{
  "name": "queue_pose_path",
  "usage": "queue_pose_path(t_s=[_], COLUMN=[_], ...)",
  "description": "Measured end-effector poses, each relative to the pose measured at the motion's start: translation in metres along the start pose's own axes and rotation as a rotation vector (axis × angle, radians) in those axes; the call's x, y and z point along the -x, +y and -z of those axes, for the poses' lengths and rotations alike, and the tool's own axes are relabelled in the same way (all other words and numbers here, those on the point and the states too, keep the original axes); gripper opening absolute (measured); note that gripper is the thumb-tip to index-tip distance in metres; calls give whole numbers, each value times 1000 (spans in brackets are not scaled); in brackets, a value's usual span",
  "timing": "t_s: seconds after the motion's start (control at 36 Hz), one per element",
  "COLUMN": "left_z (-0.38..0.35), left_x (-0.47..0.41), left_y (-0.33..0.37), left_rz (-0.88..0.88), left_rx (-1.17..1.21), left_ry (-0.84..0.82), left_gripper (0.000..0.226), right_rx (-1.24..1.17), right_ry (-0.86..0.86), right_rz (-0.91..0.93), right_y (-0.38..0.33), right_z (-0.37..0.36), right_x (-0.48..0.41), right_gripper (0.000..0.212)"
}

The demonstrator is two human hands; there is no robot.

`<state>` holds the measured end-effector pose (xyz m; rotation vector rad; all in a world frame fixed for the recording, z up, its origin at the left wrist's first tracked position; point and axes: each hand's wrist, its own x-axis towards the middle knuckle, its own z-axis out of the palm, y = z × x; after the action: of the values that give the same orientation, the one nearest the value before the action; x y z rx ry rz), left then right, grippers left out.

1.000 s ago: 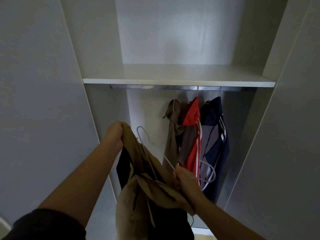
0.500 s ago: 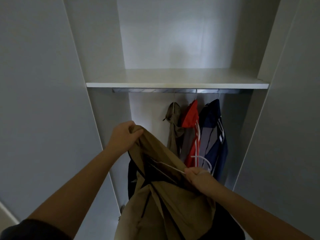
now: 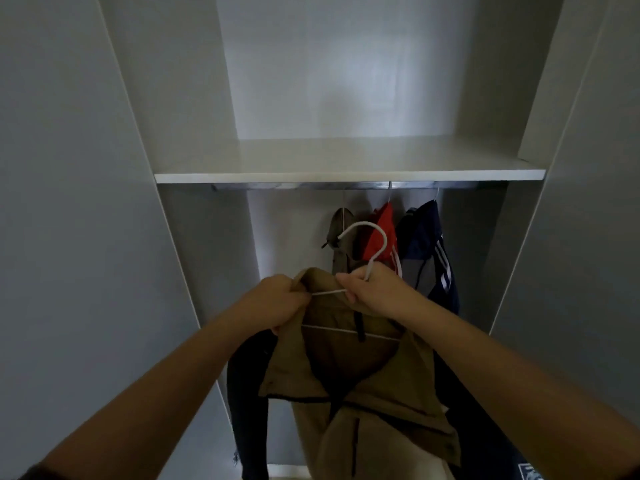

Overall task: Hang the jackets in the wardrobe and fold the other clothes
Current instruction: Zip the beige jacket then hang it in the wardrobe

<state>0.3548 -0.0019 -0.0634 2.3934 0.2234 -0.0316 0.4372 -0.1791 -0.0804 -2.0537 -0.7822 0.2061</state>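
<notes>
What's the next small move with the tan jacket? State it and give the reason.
Probably lift the white hanger and hook it on the rail, left of the olive garment. The hanger sits inside the tan jacket, hook up; the right hand grips its neck, the left hand grips the collar, and that stretch of rail looks bare.

No legible text or labels.

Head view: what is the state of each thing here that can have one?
white hanger, hook up, not yet on the rail.
tan jacket, held up, partly on the hanger.
left hand, grips the jacket.
right hand, grips the hanger neck.
olive garment, hanging.
red jacket, hanging.
navy jacket, hanging.
</notes>
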Motion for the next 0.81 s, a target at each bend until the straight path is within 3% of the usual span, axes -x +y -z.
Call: queue_pose_path(t_s=[0.06,0.11,0.22,0.28,0.33,0.42,0.53,0.58,0.67,0.72,0.81], left_z=[2,6,24,36,39,22,6,3,7,12,15], left_x=[-8,-15,-23,-38,-58,-87,-128,-144,-165,-182,-209], left_y=[8,9,-5,-18,-29,-49,-77,-89,-107,-119,-134], left_rz=[-10,20,-18,-222,-444,-502,-586,-620,-629,-623,-633], left_rx=[293,416,65,33,-196,-198,-59,-9,49,64,25], left_ry=[79,48,-269,-58,226,104,206,255,338,378,365], left_gripper=[23,22,35,48,58,58,46,49,49,50,47], right_rx=[110,201,131,103,88,37,23,186,514,447,356], right_ry=[-37,-46,43,45,34,-17,-97,-57,73,27,13], right_rz=[-21,-64,-75,-75,-96,-158,-251,-171,-48,-70,-103], right_y=[3,7,3,-2,-8,-18,-18,-6,26,45,67], right_z=[1,4,18,19,17,16,15,12,9,2,-19], right_x=[-7,-14,-34,-42,-51,-68,-89,-100,-111,-115,-131], right_gripper=[46,46,48,49,49,44,25,17,22,6,27])
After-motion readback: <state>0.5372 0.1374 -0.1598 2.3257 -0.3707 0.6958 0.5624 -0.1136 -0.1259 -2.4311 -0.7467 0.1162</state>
